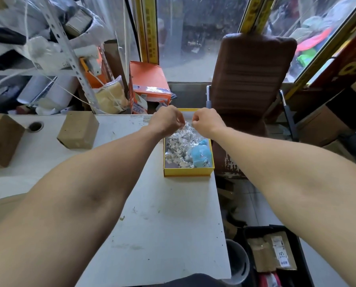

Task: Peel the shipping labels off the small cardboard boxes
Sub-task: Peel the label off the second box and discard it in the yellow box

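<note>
Both my arms reach out over a yellow tray (187, 171) at the table's far right edge. It holds a heap of crumpled peeled labels (180, 145) and some blue scraps (200, 153). My left hand (166, 119) and my right hand (208, 121) are close together above the tray's far end, fingers pinched on a small crumpled label piece (187, 124) between them. Two small cardboard boxes stand on the table to the left, one (77, 129) near the middle and one (2, 139) at the far left edge.
The white table (156, 214) has a cable hole (35, 126) at the back left. A brown chair (251, 79) stands behind the tray. An orange box (148, 79) and shelf clutter lie beyond the table. A black crate of parcels (276, 255) sits on the floor at right.
</note>
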A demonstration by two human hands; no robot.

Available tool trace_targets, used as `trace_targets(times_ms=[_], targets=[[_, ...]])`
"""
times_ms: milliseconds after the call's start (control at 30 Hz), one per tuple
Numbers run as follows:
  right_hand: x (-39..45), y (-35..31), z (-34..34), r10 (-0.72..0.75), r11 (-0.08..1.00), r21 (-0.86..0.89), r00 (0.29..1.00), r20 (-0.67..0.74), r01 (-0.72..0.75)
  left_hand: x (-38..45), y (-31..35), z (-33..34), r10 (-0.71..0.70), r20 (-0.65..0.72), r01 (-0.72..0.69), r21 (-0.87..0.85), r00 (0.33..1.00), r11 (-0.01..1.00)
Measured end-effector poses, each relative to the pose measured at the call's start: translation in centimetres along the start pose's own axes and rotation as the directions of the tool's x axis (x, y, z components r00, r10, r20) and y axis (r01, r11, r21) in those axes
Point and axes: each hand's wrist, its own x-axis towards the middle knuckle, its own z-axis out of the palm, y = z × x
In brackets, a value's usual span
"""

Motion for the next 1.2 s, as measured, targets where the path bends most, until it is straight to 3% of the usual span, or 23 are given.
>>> trace_targets(times_ms=[1200], targets=[[-2.2,-0.5,-0.2,-0.042,0.999,-0.018,0.999,-0.017,0.041,-2.6,1.4,-1.1,-0.036,0.018,0.035,0.045,0.999,0.998]])
